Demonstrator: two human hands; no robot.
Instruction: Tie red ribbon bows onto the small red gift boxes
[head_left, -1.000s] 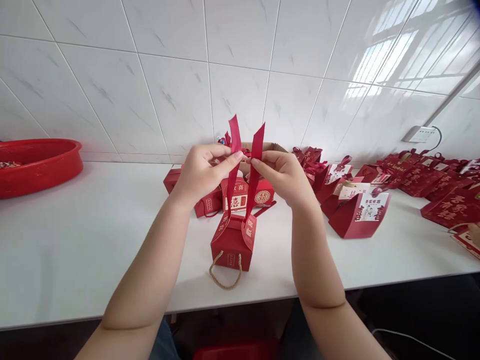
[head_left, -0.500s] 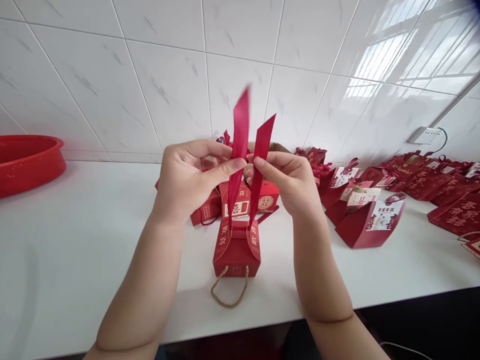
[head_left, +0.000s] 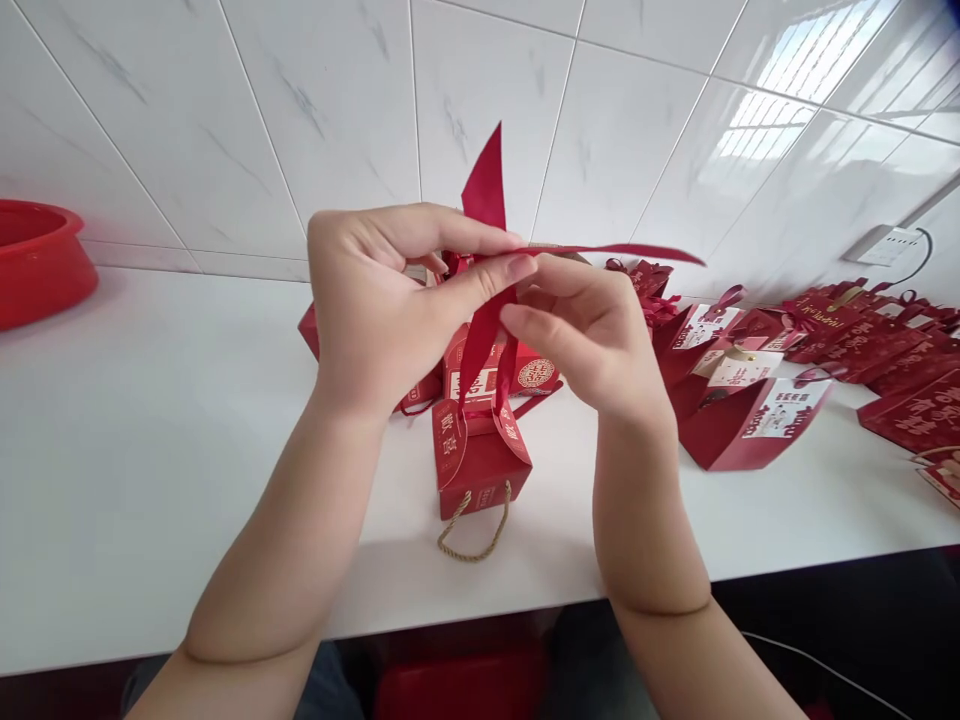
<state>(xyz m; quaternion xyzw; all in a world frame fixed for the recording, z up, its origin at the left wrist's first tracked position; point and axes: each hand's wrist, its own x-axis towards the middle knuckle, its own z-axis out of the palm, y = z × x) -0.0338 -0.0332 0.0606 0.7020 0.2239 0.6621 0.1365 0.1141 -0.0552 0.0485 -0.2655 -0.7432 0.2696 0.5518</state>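
A dark red ribbon (head_left: 487,190) rises in two strands from the top of a small red gift box (head_left: 484,465) on the table. My left hand (head_left: 379,310) pinches the strands between thumb and forefinger where they cross. One end points up above the fingers; the other stretches out to the right. Close against it, my right hand (head_left: 592,335) is closed with bent fingers on the ribbon just under the crossing. The box stands upright, its twisted rope handle (head_left: 480,556) hanging at the near side. My fingers partly hide the crossing.
Other red boxes (head_left: 536,372) sit directly behind this one. To the right stand several red gift boxes with labels (head_left: 776,412). A red plastic basin (head_left: 45,265) is at the far left, and a tiled wall (head_left: 352,130) runs behind the white table (head_left: 187,420).
The two strands, held upright and apart before, now cross between my fingers. One end has swung over to the right. My hands have come together, and the view has shifted slightly.
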